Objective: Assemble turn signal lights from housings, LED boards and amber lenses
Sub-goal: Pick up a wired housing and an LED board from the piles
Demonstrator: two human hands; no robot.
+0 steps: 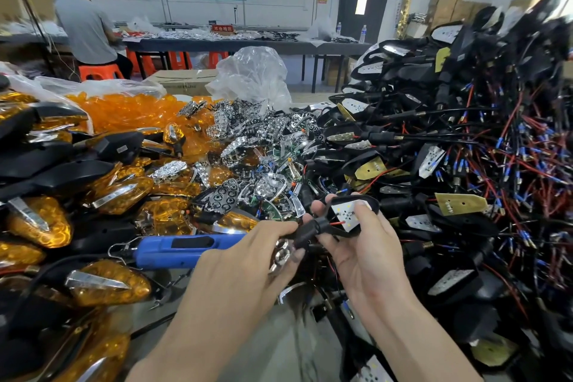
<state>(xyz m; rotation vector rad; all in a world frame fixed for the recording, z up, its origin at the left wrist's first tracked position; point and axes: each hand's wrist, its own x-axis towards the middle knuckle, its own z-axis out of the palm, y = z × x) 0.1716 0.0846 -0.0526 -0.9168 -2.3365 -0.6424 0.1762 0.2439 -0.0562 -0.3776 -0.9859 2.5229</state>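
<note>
1. Housing (373, 202) sits centre-front between both hands. It looks like light, stiff plastic, and its thin red wire seems fragile, so stem and shell edges are the safest holds.
2. Left hand (248, 260), palm down, pinches the stem.
3. Right hand (369, 253) cradles the shell, thumb pressing the LED board (342, 213).

finished lights (108, 285) left | reflectors (248, 146) centre | wired housings (465, 149) right | screwdriver (186, 246) before reflectors

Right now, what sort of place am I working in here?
Most likely a small factory workshop assembling vehicle lights. A heap of black housings with wired LED boards fills the right side, a bag of amber lenses lies at left, and another worker sits at a long parts table behind.
</note>
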